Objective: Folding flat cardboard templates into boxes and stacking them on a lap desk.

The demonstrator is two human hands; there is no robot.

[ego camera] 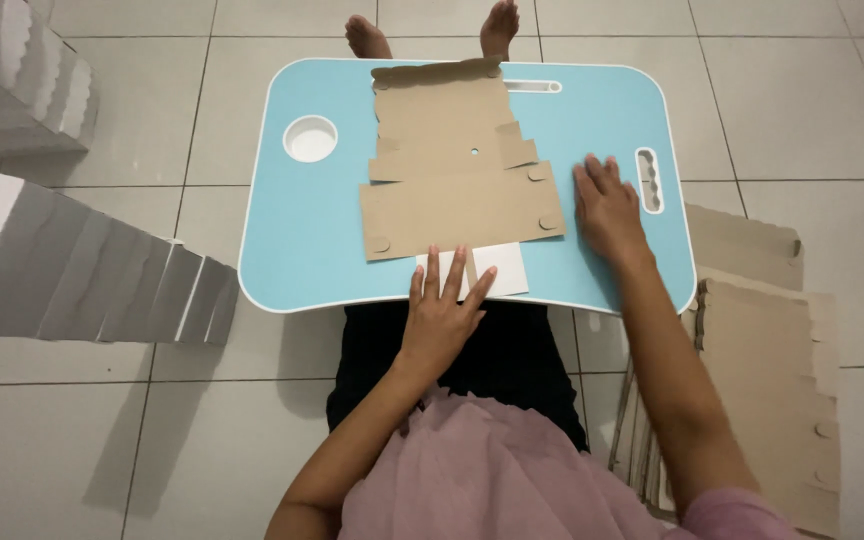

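A light blue lap table (322, 220) with a white rim stands on the tiled floor over the person's legs, and every position below is given relative to it. A flat die-cut brown cardboard blank (457, 165) lies on its middle, running from the far edge toward the near edge, with scalloped tabs at its corners. A white flap (504, 268) of the same blank projects at the near edge of the table. The left hand (440, 315) lies palm down at that near edge, fingers extended and slightly spread, fingertips resting on the white flap and touching the lower border of the cardboard; it grips nothing. The right hand (607, 210) lies flat on the table top just right of the blank, fingers extended and close together, beside the table's slotted handle cut-out (649, 180); it holds nothing. A round cup recess (310, 138) sits at the table's far left. On the floor right of the table lies a stack of like cardboard blanks (767, 370). Left of the table stand rows of folded white boxes (82, 275).
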